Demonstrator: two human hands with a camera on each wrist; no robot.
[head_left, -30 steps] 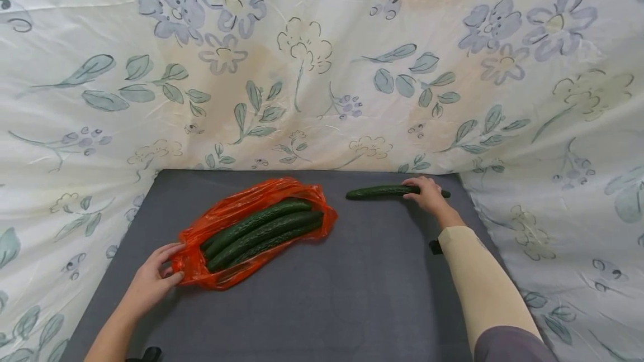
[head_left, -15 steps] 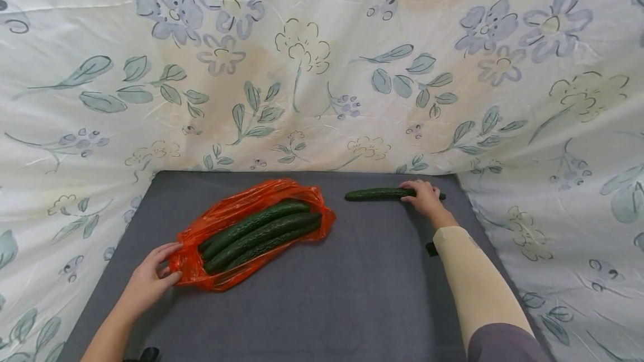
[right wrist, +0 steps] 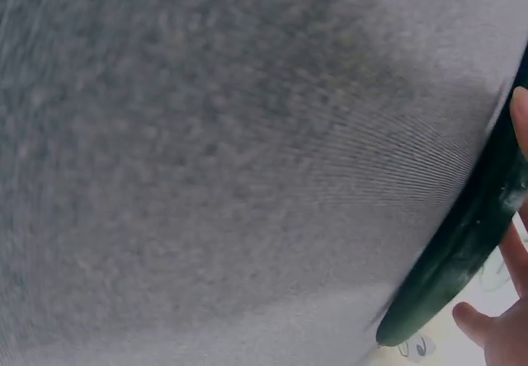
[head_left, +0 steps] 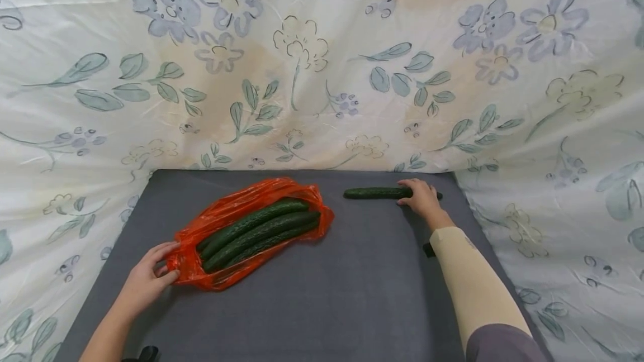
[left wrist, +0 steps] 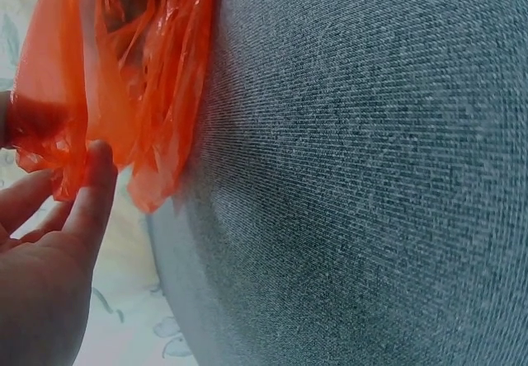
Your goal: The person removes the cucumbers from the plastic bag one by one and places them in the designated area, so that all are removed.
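An orange-red plastic bag (head_left: 221,211) lies on its side at the table's left, mouth spread. Several dark green cucumbers (head_left: 264,233) lie slanted side by side in it. At the bag's near left end, my left hand (head_left: 143,281) holds the plastic between thumb and fingers; in the left wrist view the crumpled bag edge (left wrist: 107,102) sits at the fingertips. A single cucumber (head_left: 372,193) lies crosswise at the back right of the table. My right hand (head_left: 421,200) grips it from above near its right end, covering part of it.
A dark grey cloth-covered table (head_left: 322,306) spreads under everything. Floral fabric (head_left: 312,71) rises behind it and along both sides. Black wrist straps show on both wrists.
The whole view shifts slightly to the left. Both hands keep their places on the bag and the single cucumber.
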